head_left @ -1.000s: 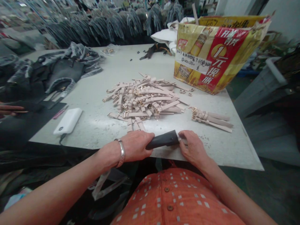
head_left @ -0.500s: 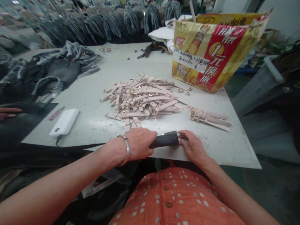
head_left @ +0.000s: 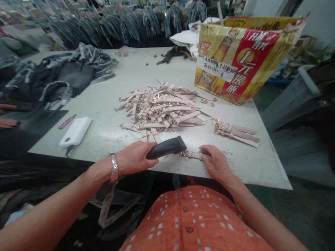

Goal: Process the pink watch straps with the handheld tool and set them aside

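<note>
My left hand (head_left: pixel 136 157) is wrapped round a black handheld tool (head_left: pixel 167 147), whose wide end points right, just above a strap's gold buckle. My right hand (head_left: pixel 216 162) pinches that short beige strap (head_left: pixel 193 154) near the table's front edge, with its buckle end pointing left. Behind my hands lies a large heap of beige straps with gold buckles (head_left: pixel 162 108). To the right, a small bundle of similar straps (head_left: pixel 237 133) rests on the table.
On the table (head_left: pixel 125 146) are a white power bank (head_left: pixel 75 131) with a cable, a pink-red tool (head_left: pixel 67 122), black bags (head_left: pixel 73 75) and a yellow-red carton (head_left: pixel 240 62). Another person's hand (head_left: pixel 9 123) shows at the left edge. A grey bin (head_left: pixel 293 101) stands at right.
My left hand has moved left with the black tool, now tilted upward to the right, uncovering the strap and its buckle. My right hand has stayed nearly in place.
</note>
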`<state>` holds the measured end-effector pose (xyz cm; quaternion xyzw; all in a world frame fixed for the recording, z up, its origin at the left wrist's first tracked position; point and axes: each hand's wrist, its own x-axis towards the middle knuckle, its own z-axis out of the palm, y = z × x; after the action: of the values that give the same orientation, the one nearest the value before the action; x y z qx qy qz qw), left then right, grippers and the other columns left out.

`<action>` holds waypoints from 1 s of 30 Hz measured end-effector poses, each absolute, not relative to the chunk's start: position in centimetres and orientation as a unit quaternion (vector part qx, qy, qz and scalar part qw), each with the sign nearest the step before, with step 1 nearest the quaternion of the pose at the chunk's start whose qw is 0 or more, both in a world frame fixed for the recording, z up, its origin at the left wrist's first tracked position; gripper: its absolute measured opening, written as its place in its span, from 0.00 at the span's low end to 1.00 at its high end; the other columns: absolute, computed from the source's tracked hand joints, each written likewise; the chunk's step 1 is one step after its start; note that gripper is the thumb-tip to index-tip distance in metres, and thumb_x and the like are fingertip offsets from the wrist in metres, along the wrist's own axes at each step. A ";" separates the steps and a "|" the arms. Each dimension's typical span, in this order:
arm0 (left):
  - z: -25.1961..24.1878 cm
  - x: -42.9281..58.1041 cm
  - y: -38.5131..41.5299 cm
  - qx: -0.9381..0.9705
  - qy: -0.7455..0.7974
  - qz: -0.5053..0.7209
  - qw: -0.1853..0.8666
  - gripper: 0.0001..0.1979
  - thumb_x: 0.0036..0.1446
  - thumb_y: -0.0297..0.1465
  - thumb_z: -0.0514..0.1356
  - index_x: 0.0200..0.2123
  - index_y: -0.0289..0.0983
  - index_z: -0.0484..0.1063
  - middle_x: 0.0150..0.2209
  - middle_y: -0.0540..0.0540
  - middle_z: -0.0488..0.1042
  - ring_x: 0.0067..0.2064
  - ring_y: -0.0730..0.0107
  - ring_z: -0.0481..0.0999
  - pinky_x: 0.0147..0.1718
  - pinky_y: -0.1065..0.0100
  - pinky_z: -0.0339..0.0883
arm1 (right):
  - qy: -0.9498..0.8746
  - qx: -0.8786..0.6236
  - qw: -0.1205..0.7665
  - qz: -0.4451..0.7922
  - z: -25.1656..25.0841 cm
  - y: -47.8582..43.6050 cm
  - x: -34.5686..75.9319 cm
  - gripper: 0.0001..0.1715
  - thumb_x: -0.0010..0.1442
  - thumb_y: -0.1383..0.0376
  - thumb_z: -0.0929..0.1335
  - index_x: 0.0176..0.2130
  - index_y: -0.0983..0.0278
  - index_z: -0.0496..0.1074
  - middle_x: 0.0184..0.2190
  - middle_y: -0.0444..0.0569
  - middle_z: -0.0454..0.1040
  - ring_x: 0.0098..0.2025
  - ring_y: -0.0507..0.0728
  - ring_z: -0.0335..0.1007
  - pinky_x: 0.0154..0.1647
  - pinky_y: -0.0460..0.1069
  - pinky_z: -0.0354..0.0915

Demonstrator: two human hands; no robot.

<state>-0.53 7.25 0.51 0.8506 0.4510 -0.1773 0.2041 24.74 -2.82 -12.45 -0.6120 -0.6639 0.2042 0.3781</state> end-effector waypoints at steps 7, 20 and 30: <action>-0.1 -0.3 6.9 0.844 0.443 -0.177 0.245 0.12 0.46 0.38 0.55 0.32 0.39 0.70 0.25 0.50 0.72 0.26 0.71 0.69 0.25 0.72 0.57 | -0.681 -0.610 0.356 0.193 -12.0 -2.8 24.6 0.12 0.54 0.70 0.62 0.40 0.63 0.67 0.36 0.50 0.71 0.39 0.57 0.64 0.41 0.53 0.62; -1.7 -0.9 5.7 0.814 0.484 -0.135 0.291 0.13 0.46 0.39 0.55 0.33 0.37 0.69 0.24 0.50 0.72 0.23 0.74 0.68 0.22 0.73 0.57 | -0.725 -0.642 0.211 0.133 -10.6 -2.8 24.9 0.11 0.55 0.61 0.67 0.38 0.62 0.71 0.34 0.50 0.68 0.39 0.59 0.63 0.39 0.53 0.58; -1.6 -1.1 5.0 0.809 0.490 -0.098 0.310 0.12 0.47 0.37 0.53 0.33 0.38 0.69 0.22 0.52 0.72 0.22 0.72 0.69 0.22 0.72 0.58 | -0.733 -0.618 0.247 0.140 -11.5 -2.1 23.4 0.10 0.58 0.60 0.64 0.40 0.62 0.68 0.33 0.49 0.69 0.36 0.57 0.65 0.36 0.50 0.60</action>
<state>-1.14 5.04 -1.65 0.8088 0.4902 -0.0985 0.3096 23.36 -2.09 -11.47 -0.6178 -0.7334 0.1396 0.2468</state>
